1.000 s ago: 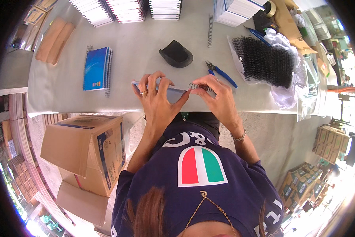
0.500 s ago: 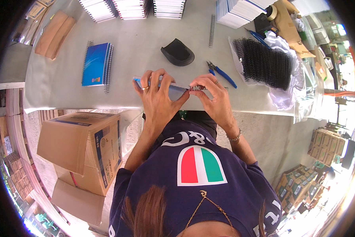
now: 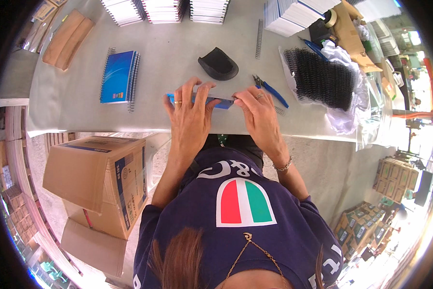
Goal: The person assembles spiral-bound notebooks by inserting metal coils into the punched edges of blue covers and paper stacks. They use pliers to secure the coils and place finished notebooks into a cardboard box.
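Note:
My left hand point(image 3: 190, 106) grips a thin blue-covered notebook point(image 3: 221, 103) on edge near the table's front, fingers over the far side and thumb on the near side. At the notebook's right end, my right hand point(image 3: 260, 118) pinches with thumb and forefinger. A piece of wire binding coil point(image 3: 279, 111) sticks out past the right hand; most of it is hidden by the fingers. Beyond the hands lies a black curved, hollow piece point(image 3: 218, 63). Blue-handled cutting pliers point(image 3: 275, 94) rest just beyond my right hand.
A blue spiral notebook point(image 3: 116, 77) lies at left, near a brown block point(image 3: 68, 41). Notebook stacks point(image 3: 209, 10) and white stacks point(image 3: 298, 17) stand at the back. A loose coil point(image 3: 259, 38) and many black coils point(image 3: 320, 77) lie right. An open carton point(image 3: 100, 178) stands below the table's left.
The notebook has tilted, showing more of its blue cover. My right hand has rolled over, and its fingers now hide the coil that showed between them before.

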`<state>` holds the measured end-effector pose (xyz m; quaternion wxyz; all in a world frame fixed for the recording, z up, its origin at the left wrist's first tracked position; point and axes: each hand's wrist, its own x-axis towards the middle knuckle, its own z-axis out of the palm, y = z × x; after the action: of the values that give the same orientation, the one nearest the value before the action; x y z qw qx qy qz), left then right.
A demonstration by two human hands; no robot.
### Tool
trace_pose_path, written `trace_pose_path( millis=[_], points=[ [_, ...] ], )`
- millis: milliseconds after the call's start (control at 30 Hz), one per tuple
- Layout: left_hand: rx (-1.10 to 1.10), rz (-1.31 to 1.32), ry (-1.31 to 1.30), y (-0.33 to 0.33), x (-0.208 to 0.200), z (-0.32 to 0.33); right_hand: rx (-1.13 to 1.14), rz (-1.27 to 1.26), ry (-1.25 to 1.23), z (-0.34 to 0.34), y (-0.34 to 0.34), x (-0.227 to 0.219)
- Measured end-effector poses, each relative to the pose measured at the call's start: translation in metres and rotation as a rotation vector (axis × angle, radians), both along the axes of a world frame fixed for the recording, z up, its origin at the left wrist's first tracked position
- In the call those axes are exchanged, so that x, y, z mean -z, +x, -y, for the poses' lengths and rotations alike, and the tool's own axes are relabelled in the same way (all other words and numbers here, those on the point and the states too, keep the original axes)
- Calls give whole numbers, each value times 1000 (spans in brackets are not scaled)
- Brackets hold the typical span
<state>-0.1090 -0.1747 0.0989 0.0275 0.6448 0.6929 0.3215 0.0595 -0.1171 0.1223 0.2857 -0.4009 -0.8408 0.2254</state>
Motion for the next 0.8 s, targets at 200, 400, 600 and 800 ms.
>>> trace_pose_path(
  millis=[200, 400, 600, 800],
  points=[
    [-145, 419, 282, 1, 2, -1, 4, 14, 13, -3, -4, 1],
    [-68, 433, 170, -7, 21, 6, -87, 93, 62, -2, -7, -3],
    [73, 501, 80, -29, 20, 10, -44, 45, -357, -39, -4, -14],
    [122, 484, 79, -53, 2, 8, 93, 315, 32, -65, -49, 20]
  ],
)
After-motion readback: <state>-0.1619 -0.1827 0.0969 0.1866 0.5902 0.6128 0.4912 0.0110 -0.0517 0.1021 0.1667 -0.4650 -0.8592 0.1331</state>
